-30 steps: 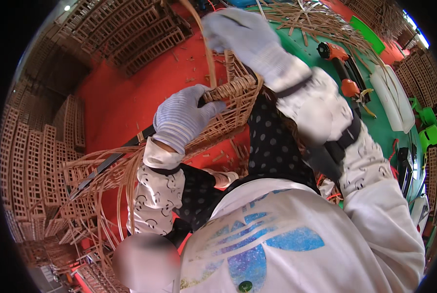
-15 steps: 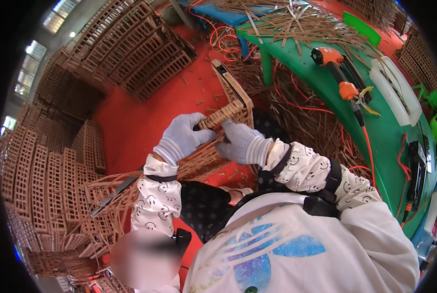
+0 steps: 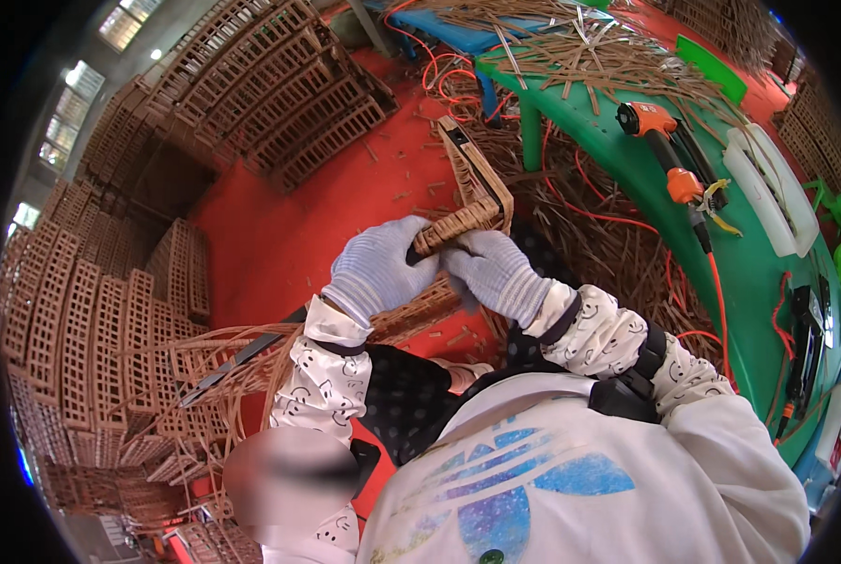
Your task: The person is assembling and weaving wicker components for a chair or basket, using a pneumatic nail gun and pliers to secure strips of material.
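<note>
Near the middle of the frame, the gloved left hand (image 3: 383, 263) grips the wrapped rim of a brown woven piece (image 3: 462, 222), the gloved right hand (image 3: 498, 270) against its underside, whether grasping I cannot tell.

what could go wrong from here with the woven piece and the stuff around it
The long loose strands beside the left sleeve might snag or tangle. The left hand and right hand sit close together at the wrapped rim of the woven piece, so a finger could get in the way. The orange cord from the orange tool runs near the right sleeve; catching it might tug the tool.
</note>
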Demonstrator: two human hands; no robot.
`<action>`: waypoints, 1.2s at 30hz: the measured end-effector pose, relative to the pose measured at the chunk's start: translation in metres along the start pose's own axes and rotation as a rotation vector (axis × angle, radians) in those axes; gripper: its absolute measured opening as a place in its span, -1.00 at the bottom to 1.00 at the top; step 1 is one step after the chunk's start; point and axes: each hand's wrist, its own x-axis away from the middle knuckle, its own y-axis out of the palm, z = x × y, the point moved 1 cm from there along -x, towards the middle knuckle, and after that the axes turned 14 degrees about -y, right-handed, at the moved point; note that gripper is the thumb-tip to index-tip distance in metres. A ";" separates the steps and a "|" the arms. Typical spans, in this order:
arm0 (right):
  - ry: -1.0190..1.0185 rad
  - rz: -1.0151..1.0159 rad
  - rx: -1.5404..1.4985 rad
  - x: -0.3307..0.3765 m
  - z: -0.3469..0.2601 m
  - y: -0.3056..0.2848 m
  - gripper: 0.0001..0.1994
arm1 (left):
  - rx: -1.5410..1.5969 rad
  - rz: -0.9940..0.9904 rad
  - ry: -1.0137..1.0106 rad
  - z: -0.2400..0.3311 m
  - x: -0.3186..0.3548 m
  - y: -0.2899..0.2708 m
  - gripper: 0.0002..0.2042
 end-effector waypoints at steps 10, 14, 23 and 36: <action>0.284 -0.227 -0.467 0.065 -0.081 -0.023 -0.78 | -0.280 0.130 -0.033 0.001 0.001 0.005 -0.49; -0.210 -0.638 -0.251 0.076 -0.102 -0.027 -0.74 | -0.334 0.261 0.063 0.005 -0.003 0.007 -0.59; -0.240 0.092 0.815 0.040 -0.039 -0.155 -0.68 | -0.415 0.178 -0.026 -0.027 -0.043 -0.005 -0.78; 0.083 0.327 1.536 0.133 0.052 -0.357 -0.72 | -0.338 0.171 -0.185 -0.048 -0.105 -0.014 -0.73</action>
